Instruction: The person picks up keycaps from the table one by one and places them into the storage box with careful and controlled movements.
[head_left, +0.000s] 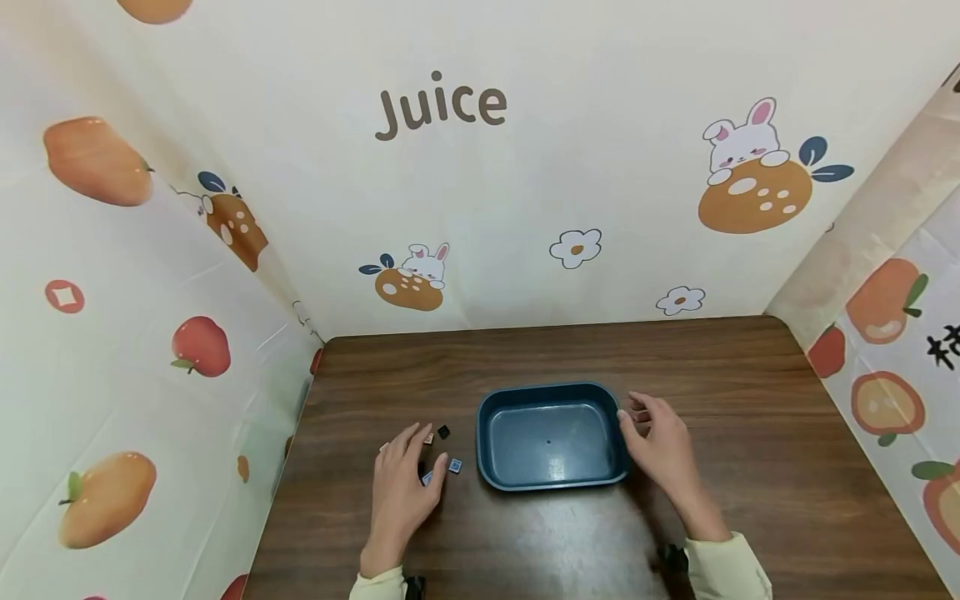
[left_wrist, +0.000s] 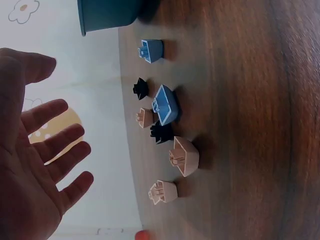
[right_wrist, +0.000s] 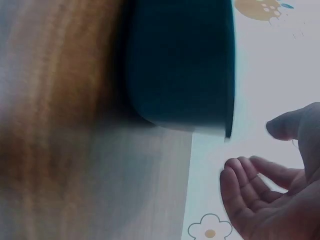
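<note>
Several small keycaps lie on the wooden table under and around my left hand (head_left: 401, 492), whose fingers are spread and hold nothing. In the left wrist view they are a large blue keycap (left_wrist: 168, 105), a smaller blue keycap (left_wrist: 154, 51), two black keycaps (left_wrist: 141, 88) and three beige keycaps (left_wrist: 188, 157), their hollow undersides and stems partly showing. In the head view the left hand hides some of them. A dark teal tray (head_left: 551, 425) sits to their right, its inside bare. My right hand (head_left: 663, 446) is by the tray's right rim, fingers loosely bent, holding nothing.
The brown wooden table (head_left: 540, 542) runs back to a white wall cloth (head_left: 525, 183) printed with rabbits, fruit and flowers. Similar cloth hangs along the left and right sides of the table.
</note>
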